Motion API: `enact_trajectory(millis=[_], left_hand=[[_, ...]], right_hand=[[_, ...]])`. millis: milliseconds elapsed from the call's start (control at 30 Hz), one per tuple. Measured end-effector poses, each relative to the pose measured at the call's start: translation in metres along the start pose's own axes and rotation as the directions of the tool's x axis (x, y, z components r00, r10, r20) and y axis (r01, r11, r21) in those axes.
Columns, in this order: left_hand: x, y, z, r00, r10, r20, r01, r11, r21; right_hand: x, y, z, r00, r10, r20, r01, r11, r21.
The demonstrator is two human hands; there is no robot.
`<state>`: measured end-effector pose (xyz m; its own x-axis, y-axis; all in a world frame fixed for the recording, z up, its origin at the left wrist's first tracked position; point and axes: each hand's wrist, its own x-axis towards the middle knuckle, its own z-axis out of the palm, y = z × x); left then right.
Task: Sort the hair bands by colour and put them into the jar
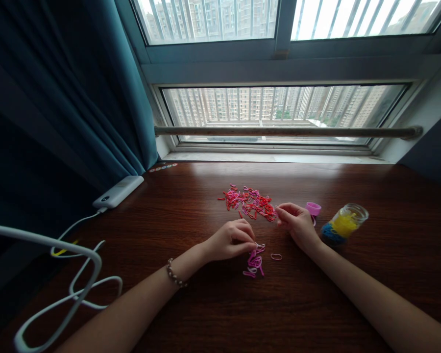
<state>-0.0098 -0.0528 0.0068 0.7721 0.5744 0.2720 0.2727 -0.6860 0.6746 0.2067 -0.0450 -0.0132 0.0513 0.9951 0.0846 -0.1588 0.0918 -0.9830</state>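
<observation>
A scattered heap of small red and pink rubber bands (250, 202) lies on the dark wooden table (206, 304). My right hand (296, 223) rests at the heap's right edge, fingertips pinched together on something too small to make out. My left hand (231, 240) is curled, its fingertips pinched at the top of a small pile of pink bands (255, 264) nearer to me. A single pale band (276, 256) lies loose between the hands. A bead bracelet (174, 274) is on my left wrist.
A glass jar (344, 223) with yellow and blue bands lies tipped on its side at the right, its pink lid (313, 208) beside my right hand. A white power bank (118, 191) and white cables (77, 274) sit at the left by the teal curtain (59, 98). The window sill (272, 158) is behind.
</observation>
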Motion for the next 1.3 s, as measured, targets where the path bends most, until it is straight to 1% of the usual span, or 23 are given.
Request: enact_trajectory(millis=[33, 67, 100, 133, 200, 233, 267, 300, 333, 367, 400, 433, 467, 500, 533, 633, 767, 833, 967, 1033, 1100, 1200, 1300], left_hand=[[-0.001, -0.005, -0.003, 0.999, -0.014, -0.042, 0.017, 0.997, 0.076], [-0.001, -0.012, -0.006, 0.994, -0.027, -0.104, 0.043, 0.986, 0.161], [-0.002, -0.019, -0.010, 0.983, -0.035, -0.180, 0.081, 0.964, 0.254], [-0.003, -0.027, -0.012, 0.971, -0.039, -0.234, 0.120, 0.932, 0.342], [-0.005, -0.041, -0.015, 0.959, -0.057, -0.278, 0.187, 0.863, 0.469], [-0.006, -0.046, -0.016, 0.956, -0.076, -0.282, 0.215, 0.837, 0.503], [-0.006, -0.050, -0.015, 0.954, -0.100, -0.283, 0.241, 0.817, 0.523], [-0.007, -0.053, -0.014, 0.952, -0.125, -0.281, 0.263, 0.805, 0.532], [-0.008, -0.055, -0.013, 0.950, -0.147, -0.277, 0.279, 0.797, 0.536], [-0.008, -0.055, -0.013, 0.948, -0.162, -0.272, 0.290, 0.792, 0.537], [-0.008, -0.055, -0.012, 0.948, -0.171, -0.267, 0.294, 0.790, 0.539], [-0.008, -0.055, -0.011, 0.949, -0.173, -0.264, 0.294, 0.789, 0.540], [-0.008, -0.055, -0.011, 0.950, -0.169, -0.262, 0.290, 0.792, 0.538], [-0.008, -0.055, -0.011, 0.950, -0.162, -0.267, 0.285, 0.797, 0.532], [-0.008, -0.055, -0.011, 0.949, -0.153, -0.276, 0.281, 0.806, 0.521], [-0.008, -0.057, -0.012, 0.945, -0.111, -0.307, 0.257, 0.834, 0.488], [-0.008, -0.060, -0.014, 0.933, -0.049, -0.356, 0.215, 0.870, 0.444], [-0.008, -0.060, -0.016, 0.909, -0.052, -0.413, 0.228, 0.892, 0.390], [-0.010, -0.062, -0.018, 0.827, -0.135, -0.546, 0.339, 0.894, 0.293], [-0.010, -0.063, -0.019, 0.788, -0.183, -0.588, 0.400, 0.878, 0.262], [-0.011, -0.064, -0.019, 0.768, -0.223, -0.600, 0.443, 0.862, 0.246], [-0.011, -0.065, -0.018, 0.765, -0.247, -0.595, 0.461, 0.855, 0.237], [-0.012, -0.067, -0.018, 0.765, -0.241, -0.597, 0.444, 0.869, 0.218]], right_hand=[[-0.003, -0.001, 0.001, 0.999, -0.007, 0.040, 0.009, 0.998, -0.059], [-0.006, -0.003, 0.003, 0.994, -0.013, 0.106, 0.026, 0.992, -0.121], [-0.009, -0.005, 0.005, 0.980, -0.015, 0.196, 0.052, 0.982, -0.184], [-0.013, -0.006, 0.008, 0.953, -0.016, 0.301, 0.093, 0.965, -0.244], [-0.018, -0.008, 0.011, 0.878, -0.025, 0.478, 0.215, 0.913, -0.348], [-0.020, -0.009, 0.012, 0.853, -0.039, 0.521, 0.277, 0.879, -0.389], [-0.020, -0.009, 0.012, 0.851, -0.064, 0.521, 0.325, 0.844, -0.427], [-0.019, -0.008, 0.010, 0.872, -0.101, 0.478, 0.350, 0.812, -0.467], [-0.016, -0.006, 0.008, 0.906, -0.152, 0.395, 0.353, 0.786, -0.508], [-0.013, -0.004, 0.005, 0.936, -0.208, 0.284, 0.337, 0.764, -0.551], [-0.009, -0.001, 0.002, 0.950, -0.264, 0.167, 0.310, 0.740, -0.596], [-0.005, 0.003, -0.002, 0.947, -0.315, 0.062, 0.280, 0.715, -0.640], [0.000, 0.007, -0.007, 0.935, -0.354, -0.009, 0.254, 0.688, -0.680], [0.004, 0.011, -0.011, 0.925, -0.377, -0.044, 0.235, 0.662, -0.712], [0.007, 0.015, -0.014, 0.923, -0.381, -0.049, 0.225, 0.640, -0.734], [0.013, 0.023, -0.020, 0.937, -0.350, -0.013, 0.214, 0.601, -0.770], [0.014, 0.024, -0.019, 0.943, -0.333, 0.011, 0.211, 0.569, -0.795], [0.013, 0.024, -0.019, 0.945, -0.326, 0.038, 0.223, 0.554, -0.802], [0.014, 0.023, -0.019, 0.945, -0.320, 0.067, 0.241, 0.543, -0.804], [0.014, 0.023, -0.019, 0.945, -0.323, 0.047, 0.234, 0.569, -0.788], [0.014, 0.022, -0.019, 0.946, -0.323, 0.011, 0.223, 0.629, -0.745], [0.012, 0.019, -0.018, 0.953, -0.299, -0.057, 0.192, 0.736, -0.649], [0.011, 0.017, -0.018, 0.963, -0.248, -0.111, 0.150, 0.826, -0.543]])
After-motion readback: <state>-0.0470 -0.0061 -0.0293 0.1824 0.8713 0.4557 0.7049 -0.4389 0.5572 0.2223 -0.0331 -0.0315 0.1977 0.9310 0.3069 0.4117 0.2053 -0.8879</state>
